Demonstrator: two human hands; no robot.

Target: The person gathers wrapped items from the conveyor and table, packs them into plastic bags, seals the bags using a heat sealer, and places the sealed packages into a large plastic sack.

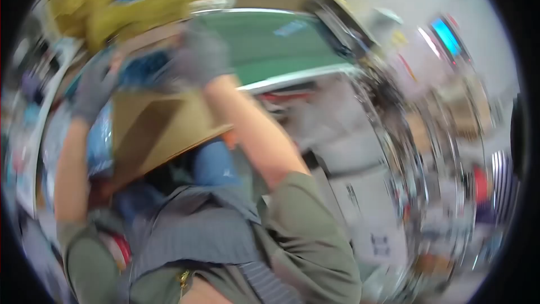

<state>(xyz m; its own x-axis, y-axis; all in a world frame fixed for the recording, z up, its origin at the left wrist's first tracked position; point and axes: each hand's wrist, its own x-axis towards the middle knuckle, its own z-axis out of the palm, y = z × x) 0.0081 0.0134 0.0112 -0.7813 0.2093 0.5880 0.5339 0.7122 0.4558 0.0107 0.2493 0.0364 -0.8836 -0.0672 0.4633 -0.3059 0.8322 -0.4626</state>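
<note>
A cardboard box [160, 126] lies tilted in front of my body, with a large brown flap facing me. Dark blue material, perhaps bagged goods, [144, 69] shows inside it between my hands. My left hand [94, 87], in a grey glove, is at the box's left side, its fingers bent near the edge. Also gloved in grey, my right hand [203, 53] reaches over the box's far right part beside the green belt. Motion blur smears the fingers of both hands, so any grip is unclear.
The green belt-like surface [264, 45] with a pale metal rim runs right of the box. Yellow bins or bags [135, 8] stand behind. Blue plastic-wrapped goods [101, 143] lie left. White cartons [368, 217] and a lit blue screen [446, 36] are on the right.
</note>
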